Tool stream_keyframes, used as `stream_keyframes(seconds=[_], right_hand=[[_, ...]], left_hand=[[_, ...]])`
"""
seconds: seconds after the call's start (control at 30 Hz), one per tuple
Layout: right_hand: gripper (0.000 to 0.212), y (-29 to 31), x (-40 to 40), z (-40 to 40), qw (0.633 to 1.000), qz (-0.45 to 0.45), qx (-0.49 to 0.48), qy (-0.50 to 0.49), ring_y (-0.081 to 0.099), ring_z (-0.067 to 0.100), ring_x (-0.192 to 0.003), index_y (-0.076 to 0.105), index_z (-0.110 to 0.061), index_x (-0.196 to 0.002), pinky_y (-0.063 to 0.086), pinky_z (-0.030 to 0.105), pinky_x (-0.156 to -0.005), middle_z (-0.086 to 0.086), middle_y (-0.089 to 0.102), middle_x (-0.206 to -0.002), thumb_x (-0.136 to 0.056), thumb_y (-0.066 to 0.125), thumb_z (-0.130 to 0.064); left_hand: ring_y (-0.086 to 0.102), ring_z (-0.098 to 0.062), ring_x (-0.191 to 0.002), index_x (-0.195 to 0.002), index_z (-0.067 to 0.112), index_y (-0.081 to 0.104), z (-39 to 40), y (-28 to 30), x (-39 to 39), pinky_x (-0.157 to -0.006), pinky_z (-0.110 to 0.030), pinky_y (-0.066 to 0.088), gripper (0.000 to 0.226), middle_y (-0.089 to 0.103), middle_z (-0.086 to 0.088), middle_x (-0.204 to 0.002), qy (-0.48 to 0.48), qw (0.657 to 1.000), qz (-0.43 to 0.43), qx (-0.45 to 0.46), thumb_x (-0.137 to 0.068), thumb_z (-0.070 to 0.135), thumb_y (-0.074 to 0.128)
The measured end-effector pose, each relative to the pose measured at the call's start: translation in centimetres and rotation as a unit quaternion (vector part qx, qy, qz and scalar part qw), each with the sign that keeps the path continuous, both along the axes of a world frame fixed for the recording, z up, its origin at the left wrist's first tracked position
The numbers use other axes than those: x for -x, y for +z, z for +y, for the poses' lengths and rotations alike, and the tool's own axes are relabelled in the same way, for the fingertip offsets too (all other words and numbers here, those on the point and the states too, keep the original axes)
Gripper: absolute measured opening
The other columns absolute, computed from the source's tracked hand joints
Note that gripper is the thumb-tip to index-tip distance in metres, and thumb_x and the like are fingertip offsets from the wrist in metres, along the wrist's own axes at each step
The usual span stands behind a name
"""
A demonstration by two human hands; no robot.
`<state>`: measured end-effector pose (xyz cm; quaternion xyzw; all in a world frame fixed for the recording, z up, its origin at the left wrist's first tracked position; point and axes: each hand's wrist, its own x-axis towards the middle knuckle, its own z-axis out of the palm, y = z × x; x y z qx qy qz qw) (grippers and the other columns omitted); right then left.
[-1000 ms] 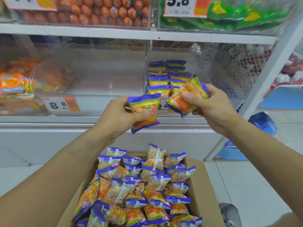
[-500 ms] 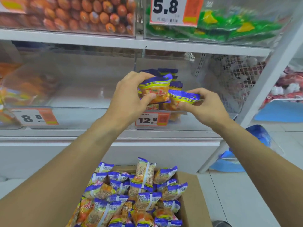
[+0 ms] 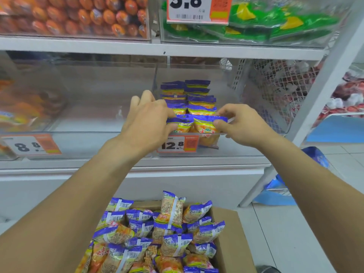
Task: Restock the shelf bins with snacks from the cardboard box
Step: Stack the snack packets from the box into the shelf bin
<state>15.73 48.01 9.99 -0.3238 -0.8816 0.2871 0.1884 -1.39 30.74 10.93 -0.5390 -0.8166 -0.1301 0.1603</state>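
Note:
Both hands reach into the clear shelf bin (image 3: 232, 133) marked 12.8. My left hand (image 3: 146, 119) pinches a purple-and-orange snack packet (image 3: 180, 125) at the bin's front left. My right hand (image 3: 239, 125) pinches the top edge of another packet (image 3: 205, 127) beside it, upright at the front rim. Behind them stand two rows of the same packets (image 3: 189, 95). Below, the open cardboard box (image 3: 230, 239) holds several loose packets (image 3: 167, 233).
The clear bin (image 3: 88, 115) to the left, tagged 8.8, shows bare floor. The upper shelf holds orange snacks (image 3: 78, 14) and green packs (image 3: 275, 24). A white shelf upright (image 3: 319, 95) slants at right, with a blue bag (image 3: 279, 192) on the floor behind it.
Both hands have carried their packets forward from above the box into the 12.8 bin and lowered them behind the front rim, side by side. The view has tilted upward.

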Motion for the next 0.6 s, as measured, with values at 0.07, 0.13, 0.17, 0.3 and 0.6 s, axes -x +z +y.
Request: stream_keyframes(seconds=[0.07,0.13,0.17,0.3,0.6], right_hand=[[0.012,0.5,0.2,-0.4,1.0,-0.015,-0.003,0.003,0.069,0.024,-0.088,0.071,-0.026,-0.101,0.057,0.045,-0.088,0.003,0.071,-0.106,-0.089,0.073,-0.025],[0.011,1.0,0.6,-0.7,0.999,-0.035,0.004,0.011,0.073,0.024,-0.081,0.073,-0.023,-0.099,0.059,0.043,-0.084,0.002,0.073,-0.103,-0.088,0.074,-0.022],[0.011,1.2,0.7,-0.8,0.999,-0.046,0.011,0.012,0.074,0.024,-0.077,0.073,-0.021,-0.099,0.06,0.041,-0.081,0.001,0.073,-0.102,-0.088,0.075,-0.021],[0.007,1.7,1.3,-0.8,0.995,-0.08,0.06,-0.003,0.076,0.023,-0.071,0.076,-0.018,-0.089,0.063,0.038,-0.074,0.006,0.077,-0.084,-0.084,0.08,-0.019],[0.004,1.7,2.5,0.1,0.978,-0.116,0.173,-0.011,0.077,0.025,-0.079,0.078,-0.005,-0.089,0.063,0.04,-0.078,0.017,0.077,-0.086,-0.085,0.077,-0.006]], left_hand=[[0.037,-0.025,-0.101,-0.105,0.026,0.073,0.3,0.1,0.1,-0.081,-0.037,0.022,0.025,0.063,0.004,-0.093,0.005,1.0,0.009,0.013,-0.092,0.046,0.064],[0.038,-0.025,-0.101,-0.116,0.028,0.071,0.5,0.3,0.1,-0.087,-0.036,0.027,0.029,0.053,-0.001,-0.092,0.003,1.0,-0.011,0.003,-0.091,0.043,0.067],[0.035,-0.024,-0.097,-0.117,0.028,0.07,0.6,0.3,0.1,-0.089,-0.036,0.029,0.029,0.047,-0.002,-0.091,0.002,1.0,-0.017,0.001,-0.092,0.042,0.067],[0.034,-0.022,-0.101,-0.1,0.025,0.075,0.9,-0.3,0.6,-0.091,-0.038,0.024,0.019,0.056,-0.002,-0.089,-0.005,0.999,0.027,0.03,-0.096,0.036,0.06],[0.039,-0.021,-0.111,-0.102,0.03,0.076,2.3,-1.0,2.1,-0.098,-0.042,0.011,0.019,0.063,0.0,-0.095,-0.014,0.996,0.023,0.089,-0.099,0.031,0.057]])
